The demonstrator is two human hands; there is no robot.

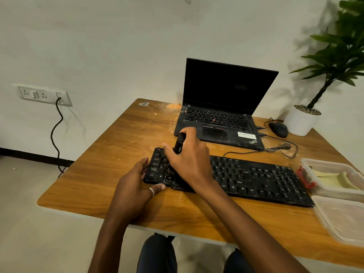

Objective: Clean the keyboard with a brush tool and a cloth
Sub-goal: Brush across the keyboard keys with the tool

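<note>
Dark-trousered knees: two, at the bottom edge, under the near rim of the counter.

Left hand: grip apart. The fingers lie straight against the left end of the keyboard, and the thumb, which wears a silver ring, rests on its front edge.

Right hand: grip clamped round the black plastic brush tool. It is held steeply, handle up, with the bristle end down among the keys near the left end of the keyboard.

Black full-size wired keyboard: flat on the brown wood-grain counter, lying across its middle, its cable looping away behind it.

Black open laptop: behind the keyboard, screen dark.

Black computer mouse: right of the laptop, just beside a white round pot that holds a green leafy plant.

Clear plastic rectangular container: at the right end of the keyboard. It holds a folded pale yellow cloth; a small red item sits at its left wall, kind not discernible.

Second clear plastic tray: nearer the camera, touching the first.

White wall socket plate: on the left wall, with one black cable plugged in and hanging down.
</note>
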